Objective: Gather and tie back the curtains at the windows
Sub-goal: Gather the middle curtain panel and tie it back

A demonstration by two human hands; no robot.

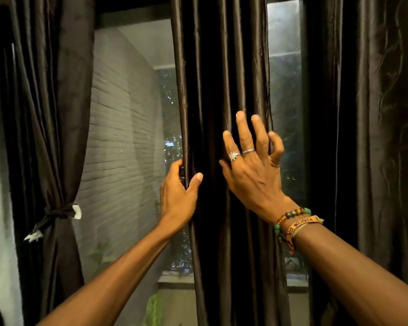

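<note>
Clasps the left edge of the middle curtain with the left grip, fingers curled behind the hem, thumb laid across the front. Lays the right grip flat and spread-fingered on the folds of the same curtain, near its right edge, holding nothing; outermost finger bent there, possibly hooked round the edge, hard to tell against the dark cloth. Wears silver rings on that grip, plus a bead bracelet and an orange wristband at the wrist. Reaches both bare forearms up from the bottom of the view, grips at roughly the same height, apart from each other with pleats between.

Middle curtain hanging straight and loose, dark brown and glossy, not yet tied, in front of the window. Left of it, through the glass, a pale brick wall and foliage; low down, a blurred green plant. Further left, the left curtain drawn in at its waist by a tie-back with white ends. Right of the middle curtain, a narrow strip of glass, then the right curtain hanging loose, untied
</note>
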